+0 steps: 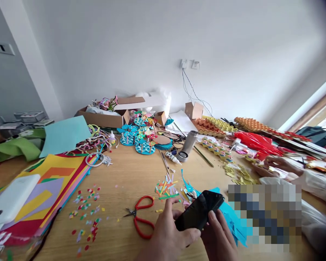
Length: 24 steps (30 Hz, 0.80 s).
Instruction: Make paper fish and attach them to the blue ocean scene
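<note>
A black phone with a dark screen is held tilted over the near part of the table. My left hand grips its lower left end, thumb across the front. At its right end my right hand holds it too, with the thumb on the edge. Scissors with red handles lie open just left of my left hand. Blue paper lies beyond and to the right of my right hand. Thin paper strips are scattered behind the phone.
Coloured sheets and a white device lie at left. Paper dots dot the wood table. Farther back are a grey bottle, a glue bottle and blue crafts. Another person's hands work at right.
</note>
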Motion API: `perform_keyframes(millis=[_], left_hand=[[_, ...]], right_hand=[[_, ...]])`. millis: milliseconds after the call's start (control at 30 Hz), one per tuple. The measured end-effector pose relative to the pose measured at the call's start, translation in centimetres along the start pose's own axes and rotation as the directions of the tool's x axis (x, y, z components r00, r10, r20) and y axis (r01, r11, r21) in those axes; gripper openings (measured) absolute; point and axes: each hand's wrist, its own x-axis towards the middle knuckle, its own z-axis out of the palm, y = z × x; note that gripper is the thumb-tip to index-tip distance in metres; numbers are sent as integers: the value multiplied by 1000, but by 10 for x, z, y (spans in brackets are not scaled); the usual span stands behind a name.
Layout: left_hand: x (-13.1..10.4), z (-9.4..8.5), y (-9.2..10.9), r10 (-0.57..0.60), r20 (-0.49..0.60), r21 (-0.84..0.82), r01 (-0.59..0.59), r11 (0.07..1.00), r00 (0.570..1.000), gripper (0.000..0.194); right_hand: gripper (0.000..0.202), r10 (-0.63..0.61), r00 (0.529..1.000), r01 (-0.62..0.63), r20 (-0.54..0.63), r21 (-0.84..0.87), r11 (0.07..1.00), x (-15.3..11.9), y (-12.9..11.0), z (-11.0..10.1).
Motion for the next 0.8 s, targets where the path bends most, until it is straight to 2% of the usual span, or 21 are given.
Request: perform_keyframes(millis=[100, 167, 200, 300, 367, 567, 800], left_hand=[[-2, -16, -5, 83, -38, 74, -80, 994, 996, 88], [-6, -35, -4, 160, -85, 139, -147, 979, 984, 85], [-8, -45, -3, 161, -92, 146, -147, 978, 983, 82], [-15, -73, 4, 178, -26, 100, -175, 980, 984, 78], [-16, -83, 5, 202, 2, 61, -202, 977, 979, 75], [-11, -85, -5, 199, 41, -107, -193, 975, 979, 75], [-10, -89, -8, 182, 59, -139, -172, 975, 982, 73]], right_hand=[[50, 32, 999, -33, 26, 22, 999, 9, -2, -3], [43, 64, 997, -66, 50, 47, 997, 22, -5, -7], [40, 87, 995, -90, 53, 62, 994, 29, -7, -8], [36, 160, 987, -163, 30, 139, 977, 53, -16, -3], [33, 162, 986, -164, 24, 207, 965, 67, -22, 7], [31, 160, 986, -169, 54, 268, 949, 98, -23, 36], [37, 183, 975, -210, 126, 254, 944, 115, -5, 41]])
